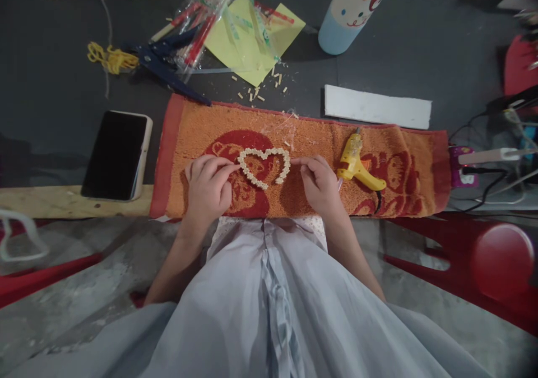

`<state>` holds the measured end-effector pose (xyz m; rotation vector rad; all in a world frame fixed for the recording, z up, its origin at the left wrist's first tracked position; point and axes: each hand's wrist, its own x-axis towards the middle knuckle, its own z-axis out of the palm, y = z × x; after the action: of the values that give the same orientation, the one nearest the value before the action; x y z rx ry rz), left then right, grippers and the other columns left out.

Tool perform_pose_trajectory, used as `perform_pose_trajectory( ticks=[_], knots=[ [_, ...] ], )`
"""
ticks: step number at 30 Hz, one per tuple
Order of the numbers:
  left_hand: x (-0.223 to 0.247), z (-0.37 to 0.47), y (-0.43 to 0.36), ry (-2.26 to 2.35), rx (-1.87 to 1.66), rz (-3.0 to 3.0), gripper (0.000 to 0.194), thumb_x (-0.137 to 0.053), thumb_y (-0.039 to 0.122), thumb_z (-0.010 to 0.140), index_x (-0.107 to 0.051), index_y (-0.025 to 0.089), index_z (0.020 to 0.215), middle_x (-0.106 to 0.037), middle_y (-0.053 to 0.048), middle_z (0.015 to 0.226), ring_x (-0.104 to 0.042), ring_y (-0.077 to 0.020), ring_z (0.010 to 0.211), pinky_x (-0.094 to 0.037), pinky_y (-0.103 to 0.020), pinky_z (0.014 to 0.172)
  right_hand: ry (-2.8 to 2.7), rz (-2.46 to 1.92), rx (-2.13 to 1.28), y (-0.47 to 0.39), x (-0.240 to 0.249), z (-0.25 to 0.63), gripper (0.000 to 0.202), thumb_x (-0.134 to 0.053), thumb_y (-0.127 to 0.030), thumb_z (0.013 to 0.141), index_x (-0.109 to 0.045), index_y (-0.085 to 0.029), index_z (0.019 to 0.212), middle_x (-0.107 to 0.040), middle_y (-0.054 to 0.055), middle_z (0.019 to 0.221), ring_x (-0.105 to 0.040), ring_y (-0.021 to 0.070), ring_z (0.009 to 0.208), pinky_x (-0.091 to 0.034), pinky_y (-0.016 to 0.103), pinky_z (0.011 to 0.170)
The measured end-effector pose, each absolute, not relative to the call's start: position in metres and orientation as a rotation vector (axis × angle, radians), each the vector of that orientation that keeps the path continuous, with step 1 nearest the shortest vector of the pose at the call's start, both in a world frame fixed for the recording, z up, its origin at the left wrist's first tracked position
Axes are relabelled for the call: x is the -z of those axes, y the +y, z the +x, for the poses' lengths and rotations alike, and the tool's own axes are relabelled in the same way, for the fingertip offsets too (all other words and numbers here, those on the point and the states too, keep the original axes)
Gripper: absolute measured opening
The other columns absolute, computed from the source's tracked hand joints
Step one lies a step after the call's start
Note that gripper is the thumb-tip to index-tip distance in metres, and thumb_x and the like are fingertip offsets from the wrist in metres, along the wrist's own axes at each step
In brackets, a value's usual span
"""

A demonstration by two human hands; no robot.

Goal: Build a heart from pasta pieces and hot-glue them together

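A heart outline made of small pale stick pieces (264, 152) lies on an orange and red towel (197, 125). Its outline has a gap at the bottom, right of the point. My left hand (210, 184) has its fingertips at the heart's left edge, fingers bent and closed together. From the other side, my right hand (317, 181) reaches the heart's right edge with its index finger, the other fingers curled in. Between them the two hands hold the heart by its sides. A yellow glue gun (355, 162) lies on the towel just right of my right hand.
A phone (115, 156) lies left of the towel. Behind it are dark blue scissors-like cutters (163, 67), yellow yarn (111, 58), yellow paper (247, 47), plastic-wrapped sticks (202, 30) and scattered cut pieces (256, 93). A white strip (376, 106), a bottle (347, 16) and cables (487, 181) are at right.
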<state>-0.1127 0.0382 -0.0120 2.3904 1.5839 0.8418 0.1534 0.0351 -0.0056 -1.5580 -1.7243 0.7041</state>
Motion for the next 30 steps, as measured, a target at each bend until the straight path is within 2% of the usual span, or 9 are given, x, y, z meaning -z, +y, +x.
perform_pose_trajectory(
  ticks=[18, 30],
  knots=[
    [0.01, -0.111, 0.032, 1.591, -0.816, 2.429, 0.037, -0.05, 0.012, 0.084, -0.073, 0.025, 0.111, -0.071, -0.007, 0.11, -0.056, -0.0279, 0.111, -0.038, -0.047, 0.094, -1.75, -1.579, -0.704, 0.028, 0.002, 0.151, 0.029, -0.043, -0.026, 0.1, -0.071, -0.021, 0.104, -0.064, 0.007, 0.092, -0.062, 0.0209, 0.083, -0.051, 0.037, 0.077],
    [0.007, -0.109, 0.028, 1.549, -0.799, 2.416, 0.041, -0.052, 0.012, 0.086, -0.074, 0.032, 0.114, -0.07, -0.006, 0.11, -0.055, -0.0269, 0.11, -0.038, -0.048, 0.095, -1.763, -1.554, -0.714, 0.02, 0.0, 0.15, 0.031, -0.043, -0.025, 0.1, -0.073, -0.021, 0.11, -0.063, 0.008, 0.091, -0.061, 0.0205, 0.08, -0.051, 0.037, 0.075]
  ],
)
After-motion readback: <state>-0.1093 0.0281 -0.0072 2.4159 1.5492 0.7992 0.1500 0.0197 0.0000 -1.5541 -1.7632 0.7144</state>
